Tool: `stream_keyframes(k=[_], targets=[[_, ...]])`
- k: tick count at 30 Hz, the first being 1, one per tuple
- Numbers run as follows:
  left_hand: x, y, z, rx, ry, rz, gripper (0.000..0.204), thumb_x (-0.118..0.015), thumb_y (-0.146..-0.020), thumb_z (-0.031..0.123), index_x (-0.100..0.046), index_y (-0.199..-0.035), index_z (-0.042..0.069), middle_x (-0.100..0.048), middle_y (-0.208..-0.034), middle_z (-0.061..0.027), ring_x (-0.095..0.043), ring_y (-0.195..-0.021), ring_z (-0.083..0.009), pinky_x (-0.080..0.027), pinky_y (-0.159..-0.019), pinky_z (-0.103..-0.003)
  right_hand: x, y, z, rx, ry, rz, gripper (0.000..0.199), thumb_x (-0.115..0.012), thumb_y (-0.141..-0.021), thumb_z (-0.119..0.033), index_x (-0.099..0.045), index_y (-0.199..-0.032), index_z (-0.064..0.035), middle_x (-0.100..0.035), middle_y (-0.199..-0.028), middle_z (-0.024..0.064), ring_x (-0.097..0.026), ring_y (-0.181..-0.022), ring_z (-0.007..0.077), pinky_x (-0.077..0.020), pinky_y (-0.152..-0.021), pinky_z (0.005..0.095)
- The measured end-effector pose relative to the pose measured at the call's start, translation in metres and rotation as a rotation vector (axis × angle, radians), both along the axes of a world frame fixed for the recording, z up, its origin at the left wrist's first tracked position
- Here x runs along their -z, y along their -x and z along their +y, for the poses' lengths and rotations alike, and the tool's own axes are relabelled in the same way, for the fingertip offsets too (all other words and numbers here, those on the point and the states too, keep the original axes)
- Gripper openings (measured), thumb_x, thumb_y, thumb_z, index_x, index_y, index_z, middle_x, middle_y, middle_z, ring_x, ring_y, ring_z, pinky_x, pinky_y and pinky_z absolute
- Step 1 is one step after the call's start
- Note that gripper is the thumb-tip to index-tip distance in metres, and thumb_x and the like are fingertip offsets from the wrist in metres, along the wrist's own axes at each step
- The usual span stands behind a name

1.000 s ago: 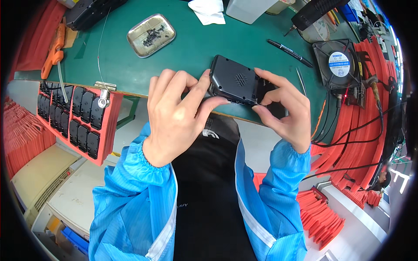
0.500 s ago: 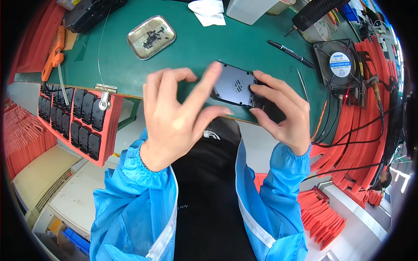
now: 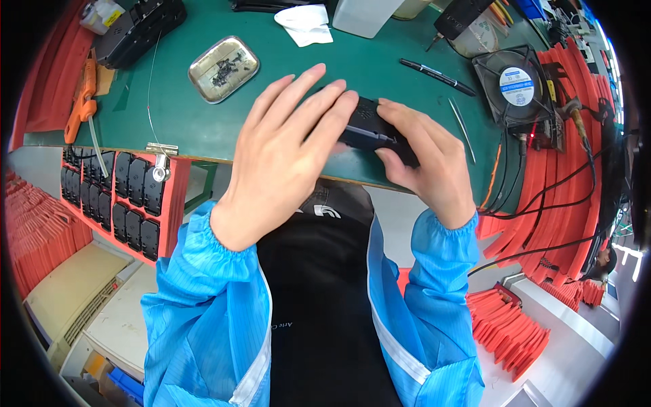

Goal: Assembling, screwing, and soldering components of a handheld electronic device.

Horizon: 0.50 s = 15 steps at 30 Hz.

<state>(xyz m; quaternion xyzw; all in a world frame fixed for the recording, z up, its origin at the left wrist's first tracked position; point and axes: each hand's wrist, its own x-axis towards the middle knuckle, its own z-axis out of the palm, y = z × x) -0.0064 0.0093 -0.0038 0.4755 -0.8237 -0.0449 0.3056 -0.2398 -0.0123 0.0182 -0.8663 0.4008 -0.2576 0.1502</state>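
Between my hands, near the bench's front edge, a black box-shaped device [image 3: 366, 129] stands tilted, with a round speaker grille on one face and a narrow side turned up toward me. My right hand [image 3: 428, 148] is closed on its right end, thumb at the near side and fingers over the far side. My left hand [image 3: 288, 146] lies over the left end, its fingertips against the casing. The left thumb is hidden behind the hand.
A metal dish [image 3: 224, 70] of small black screws sits far left. A marker [image 3: 437, 76], tweezers [image 3: 462, 129] and a cooling fan [image 3: 512, 87] lie right. An orange glue gun [image 3: 85, 102] and a red tray [image 3: 178, 197] of black casings are left. A power screwdriver [image 3: 461, 20] hangs top right.
The device has been tipped from lying with its grille face up onto an edge. My left hand has moved in from hovering with spread fingers to touch its left end.
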Motion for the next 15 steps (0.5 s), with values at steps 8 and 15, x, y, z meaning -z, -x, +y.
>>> stream_keyframes(k=[8, 15], targets=[[-0.002, -0.003, -0.007, 0.052, 0.043, 0.063, 0.05, -0.08, -0.078, 0.013, -0.068, -0.125, 0.002, -0.069, -0.126, -0.0151, -0.061, -0.127, -0.0365, -0.048, -0.104, -0.048, -0.003, 0.003, -0.004, -0.036, 0.057, 0.017, 0.05, -0.079, -0.072, 0.005, -0.069, -0.121, 0.0007, -0.073, -0.119, 0.019, -0.072, -0.108, 0.0375, -0.0591, -0.092, 0.0409], [-0.023, -0.002, 0.001, 0.122, -0.227, 0.297, 0.068, -0.08, -0.08, 0.012, -0.058, -0.143, 0.002, -0.063, -0.132, -0.0178, -0.057, -0.125, -0.039, -0.047, -0.103, -0.045, -0.013, 0.001, -0.012, -0.123, 0.241, 0.039, 0.053, -0.08, -0.069, 0.001, -0.071, -0.121, 0.0009, -0.072, -0.121, 0.0205, -0.07, -0.115, 0.0379, -0.0579, -0.097, 0.0435]])
